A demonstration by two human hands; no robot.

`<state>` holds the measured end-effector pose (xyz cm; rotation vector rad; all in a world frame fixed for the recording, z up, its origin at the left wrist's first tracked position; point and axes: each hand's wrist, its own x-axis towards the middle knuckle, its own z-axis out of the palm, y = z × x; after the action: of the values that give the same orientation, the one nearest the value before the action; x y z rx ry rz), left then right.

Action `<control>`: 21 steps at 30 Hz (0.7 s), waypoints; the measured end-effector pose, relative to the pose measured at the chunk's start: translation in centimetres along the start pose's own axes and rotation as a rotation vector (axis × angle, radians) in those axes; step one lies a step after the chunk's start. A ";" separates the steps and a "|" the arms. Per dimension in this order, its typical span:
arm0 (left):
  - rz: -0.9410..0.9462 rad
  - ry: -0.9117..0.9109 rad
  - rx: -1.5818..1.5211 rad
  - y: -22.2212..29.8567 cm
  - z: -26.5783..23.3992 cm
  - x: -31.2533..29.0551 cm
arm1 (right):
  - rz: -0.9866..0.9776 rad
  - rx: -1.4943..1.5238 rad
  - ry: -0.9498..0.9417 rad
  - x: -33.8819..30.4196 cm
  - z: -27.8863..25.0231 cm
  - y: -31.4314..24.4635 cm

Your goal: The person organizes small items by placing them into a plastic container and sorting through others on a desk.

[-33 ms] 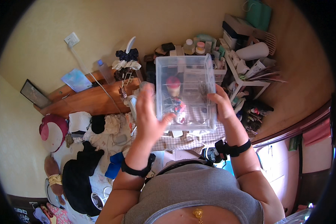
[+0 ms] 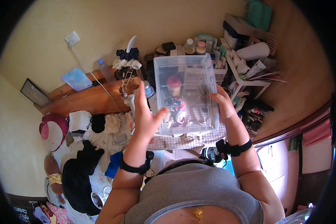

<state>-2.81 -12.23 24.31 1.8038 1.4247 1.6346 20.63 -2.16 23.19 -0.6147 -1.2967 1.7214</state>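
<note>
A clear plastic storage box is held up over the table, slightly tilted. My right hand grips its right side, with the thumb over the edge. At the left side, my left hand is open: the fingers stretch upward and the thumb overlaps the box's edge. Whether that thumb presses on the plastic I cannot tell. Through the box show a pink-lidded jar and small colourful items, apparently behind it. Just beyond my left fingers stands a small blue jar.
A checked cloth covers the table. Bottles and jars crowd the back, and a white rack with papers stands right. Scrunchies hang on a stand. To the left, black clothing and a maroon hat lie on the bed.
The box has tilted a little and its lower edge has come nearer to me. My left hand has shifted slightly left, uncovering the blue jar. My right hand stays on the box.
</note>
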 end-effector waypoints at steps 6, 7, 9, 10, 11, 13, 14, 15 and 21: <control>-0.499 -0.069 -0.635 -2.3 0.1 -0.1 | -0.085 0.040 0.383 0.6 -1.5 0.0; -0.497 -0.061 -0.633 -2.3 -0.1 -0.3 | -0.206 -0.017 0.433 0.4 -2.6 -0.4; -0.437 -0.098 -0.522 -2.9 -0.2 -0.8 | -0.282 0.136 0.359 -0.5 -1.7 -2.8; -0.401 -0.082 -0.525 -4.1 0.3 -1.0 | -0.279 0.136 0.357 -0.8 -0.6 -3.7; -0.367 -0.072 -0.528 -5.1 0.8 -1.2 | -0.273 0.149 0.311 -1.2 1.2 -4.3; -0.169 -0.111 -0.413 -5.9 1.5 -1.3 | -0.256 0.138 0.261 -1.0 3.8 -3.1; -0.132 -0.035 -0.379 -4.6 1.9 -1.1 | -0.228 0.181 0.136 -1.2 3.9 -3.6; -0.132 -0.067 -0.395 -3.7 2.8 -1.0 | -0.170 0.196 0.236 -0.8 6.4 -1.5; 0.101 -0.252 -0.091 -2.8 4.7 -1.2 | -0.030 0.430 0.073 -0.4 9.0 1.2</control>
<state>0.25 -10.24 20.05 1.9752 1.1494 1.4304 13.30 -7.17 25.00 -0.3984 -0.8415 1.8588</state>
